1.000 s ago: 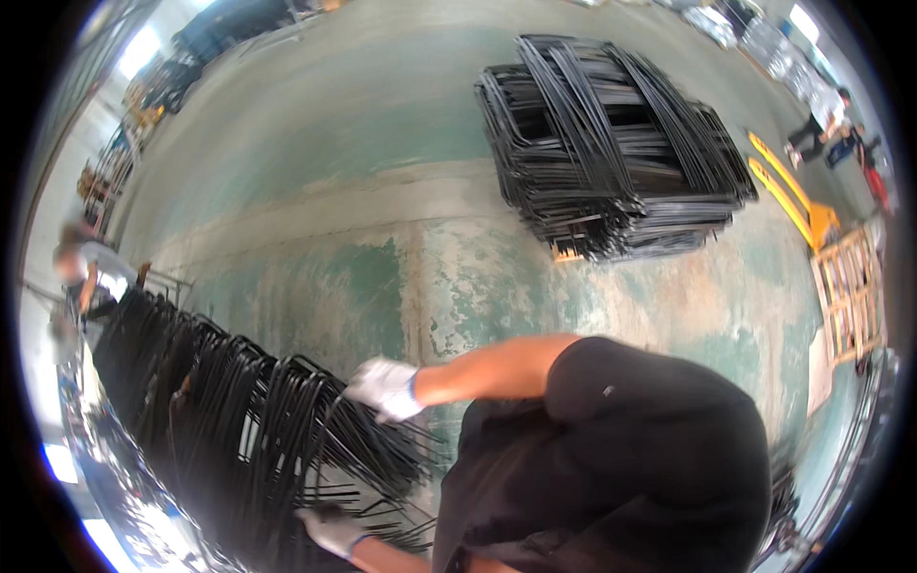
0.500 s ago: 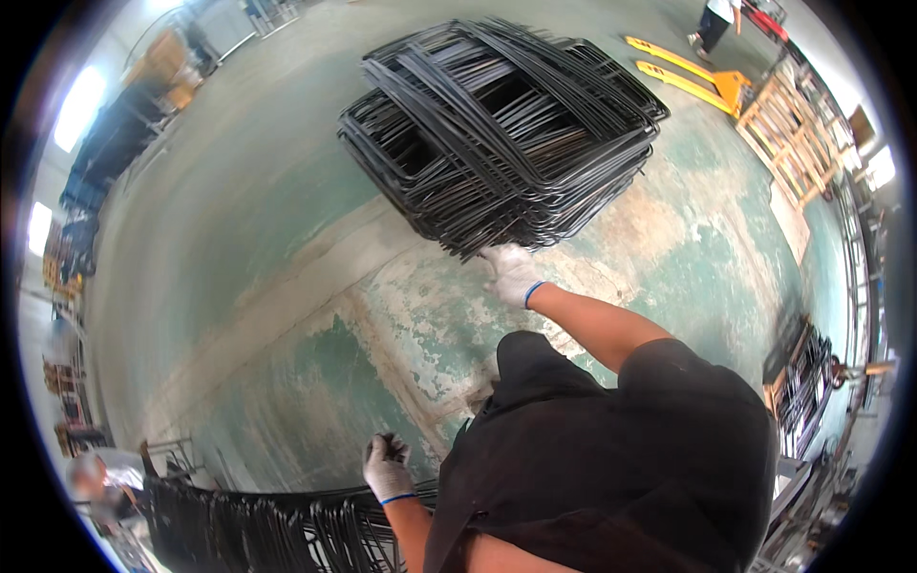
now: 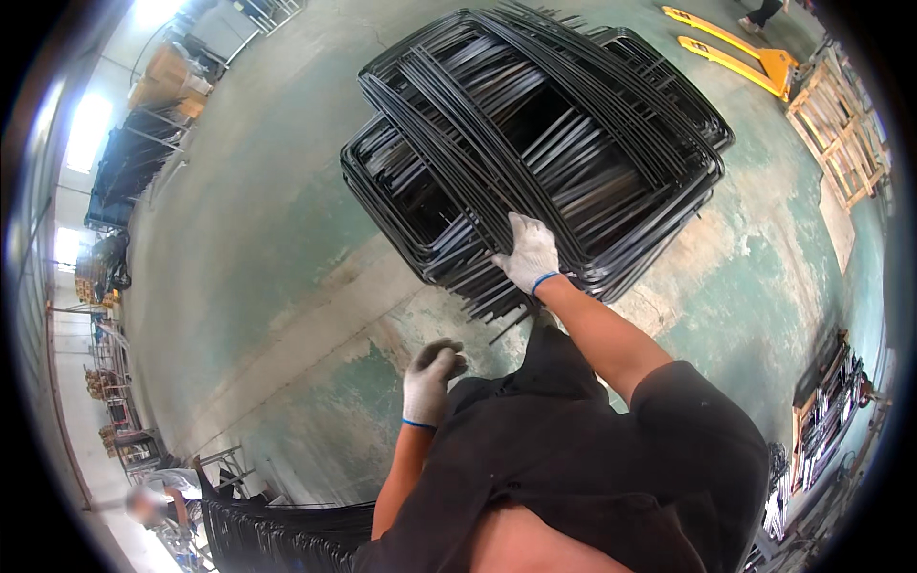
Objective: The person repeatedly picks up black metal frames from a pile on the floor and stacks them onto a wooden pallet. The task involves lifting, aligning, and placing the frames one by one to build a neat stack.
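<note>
The gloved right hand [image 3: 531, 256] is placed on the near edge of the large stack of black metal frames [image 3: 597, 105], which is laid on the floor [image 3: 287, 220] ahead; its fingers are extended over the rods, but whether 1 or more rods are gripped cannot be told. The gloved left hand [image 3: 432, 384] is held near the body, its fingers partly curled.

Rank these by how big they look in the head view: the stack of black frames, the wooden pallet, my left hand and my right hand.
Largest to smallest:
1. Stack
2. Wooden pallet
3. Left hand and right hand: they look alike, so I can't rank them.
</note>
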Action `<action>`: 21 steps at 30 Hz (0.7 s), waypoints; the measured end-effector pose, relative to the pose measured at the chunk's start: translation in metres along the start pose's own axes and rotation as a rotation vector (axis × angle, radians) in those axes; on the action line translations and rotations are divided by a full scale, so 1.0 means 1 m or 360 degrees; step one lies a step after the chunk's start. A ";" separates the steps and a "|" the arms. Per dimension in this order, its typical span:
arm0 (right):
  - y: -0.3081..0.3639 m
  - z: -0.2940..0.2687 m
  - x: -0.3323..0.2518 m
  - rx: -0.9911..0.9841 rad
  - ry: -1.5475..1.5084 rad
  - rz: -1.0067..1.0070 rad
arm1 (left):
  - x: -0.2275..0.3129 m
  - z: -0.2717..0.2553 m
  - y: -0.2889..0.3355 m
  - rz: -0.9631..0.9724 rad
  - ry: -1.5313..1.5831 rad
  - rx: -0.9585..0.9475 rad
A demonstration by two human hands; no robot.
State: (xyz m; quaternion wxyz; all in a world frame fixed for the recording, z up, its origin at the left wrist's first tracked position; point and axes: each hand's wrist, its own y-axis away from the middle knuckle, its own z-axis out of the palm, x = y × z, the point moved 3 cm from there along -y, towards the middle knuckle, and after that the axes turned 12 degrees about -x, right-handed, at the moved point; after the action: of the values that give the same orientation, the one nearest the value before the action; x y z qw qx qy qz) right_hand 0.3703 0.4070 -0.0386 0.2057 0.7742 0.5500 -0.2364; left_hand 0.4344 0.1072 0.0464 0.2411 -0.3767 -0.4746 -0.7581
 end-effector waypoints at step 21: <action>-0.272 0.116 -0.051 -0.0075 0.0903 0.0832 | 0.239 -0.181 -0.352 -0.0069 -0.1014 -0.0369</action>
State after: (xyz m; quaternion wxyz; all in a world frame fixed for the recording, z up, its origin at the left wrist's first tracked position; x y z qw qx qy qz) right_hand 0.0813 0.3857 -0.1177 0.1163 0.9179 0.3746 0.0604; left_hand -0.0254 0.0950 -0.0002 0.0200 -0.6095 -0.4447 -0.6561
